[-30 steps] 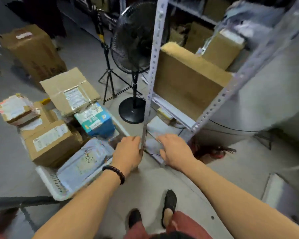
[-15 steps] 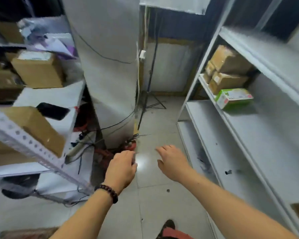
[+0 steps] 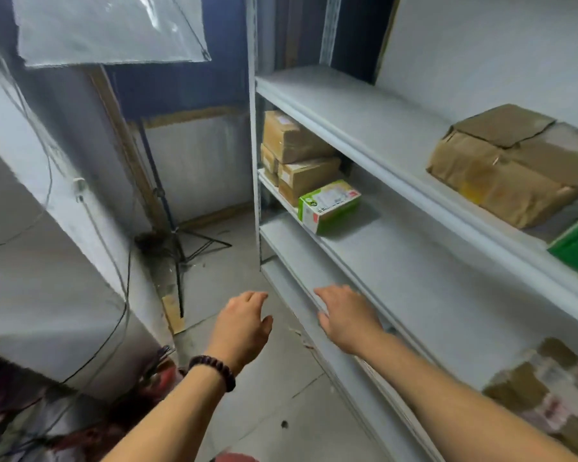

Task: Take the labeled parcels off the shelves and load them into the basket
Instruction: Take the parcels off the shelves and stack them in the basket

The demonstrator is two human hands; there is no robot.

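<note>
On the right, the shelves had swung into full view as the person turned away from the basket, now out of sight. Both hands were empty, fingers loosely spread: the left hand over the floor, the right hand at the near shelf edge. A green box and brown parcels sat farther along, so another pick looked likely next.

**View swung onto the white shelving**

Basket and fan have gone from view since a second ago. White shelving now fills 1 to 4 o'clock. Green-and-white box and stacked brown cartons, 1 o'clock, sit nearer. New in view: crumpled brown parcel, 2 o'clock; taped parcel, 4 o'clock. Right hand now over a shelf's front edge; left hand over floor.
</note>
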